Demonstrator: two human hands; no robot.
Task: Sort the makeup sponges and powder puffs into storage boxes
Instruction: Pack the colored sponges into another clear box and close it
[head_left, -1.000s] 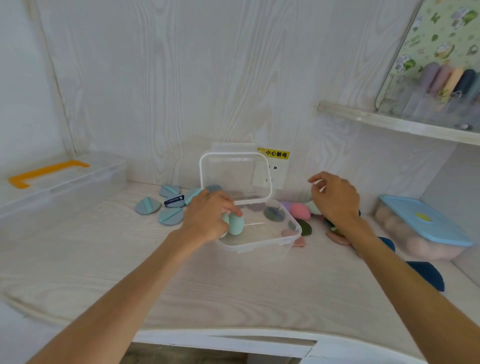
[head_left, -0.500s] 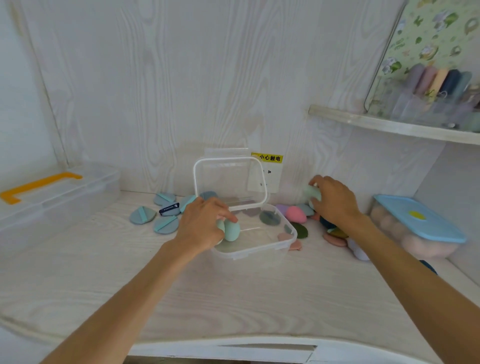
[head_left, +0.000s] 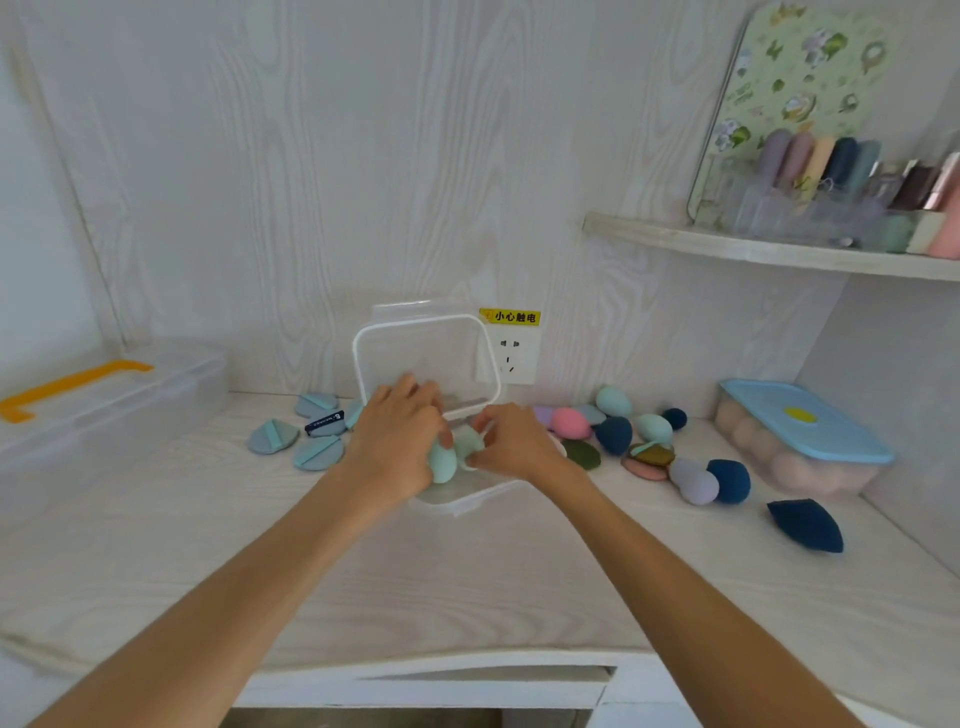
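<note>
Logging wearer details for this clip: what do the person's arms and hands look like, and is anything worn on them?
Both forearms enter from the bottom edge, bare as far as the frame shows, with no sleeves or gloves in view. No watch, bracelet or ring is visible on the left hand or the right hand. No markings show; nails are too blurred to judge.
</note>
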